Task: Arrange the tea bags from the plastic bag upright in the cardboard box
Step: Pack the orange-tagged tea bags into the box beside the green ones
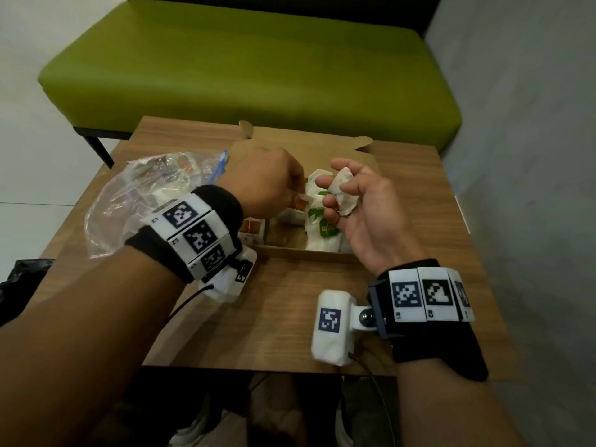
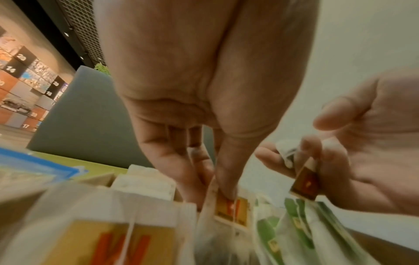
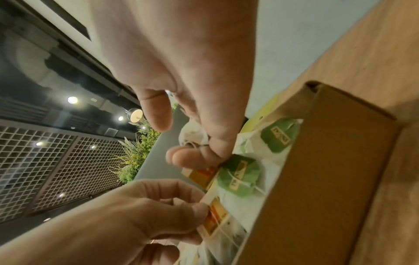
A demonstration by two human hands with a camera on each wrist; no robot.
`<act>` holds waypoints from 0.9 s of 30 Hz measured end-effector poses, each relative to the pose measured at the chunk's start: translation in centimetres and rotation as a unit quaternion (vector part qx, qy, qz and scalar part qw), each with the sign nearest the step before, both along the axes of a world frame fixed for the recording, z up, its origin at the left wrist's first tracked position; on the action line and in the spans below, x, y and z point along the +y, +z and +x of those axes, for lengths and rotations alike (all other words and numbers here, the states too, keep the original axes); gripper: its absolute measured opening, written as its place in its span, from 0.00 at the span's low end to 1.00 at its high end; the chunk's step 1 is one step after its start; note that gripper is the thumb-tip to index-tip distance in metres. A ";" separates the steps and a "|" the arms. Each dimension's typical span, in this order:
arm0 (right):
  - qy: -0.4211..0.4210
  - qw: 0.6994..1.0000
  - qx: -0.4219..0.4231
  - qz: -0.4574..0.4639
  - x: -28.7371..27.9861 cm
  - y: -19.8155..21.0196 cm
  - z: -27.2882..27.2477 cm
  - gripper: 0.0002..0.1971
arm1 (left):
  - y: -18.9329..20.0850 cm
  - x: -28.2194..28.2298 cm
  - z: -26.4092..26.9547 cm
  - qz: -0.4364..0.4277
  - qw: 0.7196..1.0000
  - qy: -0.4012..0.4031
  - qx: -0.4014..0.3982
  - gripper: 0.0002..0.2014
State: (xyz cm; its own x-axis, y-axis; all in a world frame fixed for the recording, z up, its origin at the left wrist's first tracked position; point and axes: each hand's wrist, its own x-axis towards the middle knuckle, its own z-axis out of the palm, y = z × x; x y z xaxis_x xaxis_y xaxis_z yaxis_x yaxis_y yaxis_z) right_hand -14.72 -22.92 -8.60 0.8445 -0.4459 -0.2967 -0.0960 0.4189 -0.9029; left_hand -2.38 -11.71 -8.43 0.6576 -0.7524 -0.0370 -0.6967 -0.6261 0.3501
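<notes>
Head view shows both hands over the open cardboard box on the wooden surface. In the box, the left hand has its fingers pinched together on a tea bag with a yellow-and-red tag. Just beside it, palm up, the right hand curls its fingers around a crumpled white tea bag; its yellow-and-red tag dangles below. More tea bags with green tags lie in the box. A clear plastic bag holding more tea bags rests on the surface left of the box, and a green bench stands behind.
</notes>
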 end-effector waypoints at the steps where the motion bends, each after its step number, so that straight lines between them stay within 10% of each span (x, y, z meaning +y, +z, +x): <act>1: 0.009 1.000 0.000 0.003 0.0 -0.1 0.0 0.20 | 0.0 -0.1 0.1 0.012 1.000 0.008 -0.016 0.04; 12: 0.045 0.998 -0.032 0.015 0.7 -0.8 0.0 0.27 | 0.3 0.4 0.6 -0.008 0.996 0.065 -0.059 0.05; 18: 0.054 0.996 -0.063 -0.044 0.9 -0.6 0.4 0.16 | 2.9 1.9 -1.1 -0.167 0.960 0.019 0.223 0.13; 27: 0.090 0.989 -0.044 -0.111 1.1 -0.8 0.4 0.14 | 2.8 2.4 -0.5 -0.235 0.949 0.048 0.205 0.04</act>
State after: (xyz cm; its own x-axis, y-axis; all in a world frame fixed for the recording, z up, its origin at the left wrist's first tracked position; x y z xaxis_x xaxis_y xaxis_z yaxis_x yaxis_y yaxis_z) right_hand -14.36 -21.81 -9.40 0.9343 -0.3316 -0.1310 -0.0688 0.1928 -0.9788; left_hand -2.85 -9.28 -5.61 0.7261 -0.6873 0.0198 -0.3897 -0.3877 0.8354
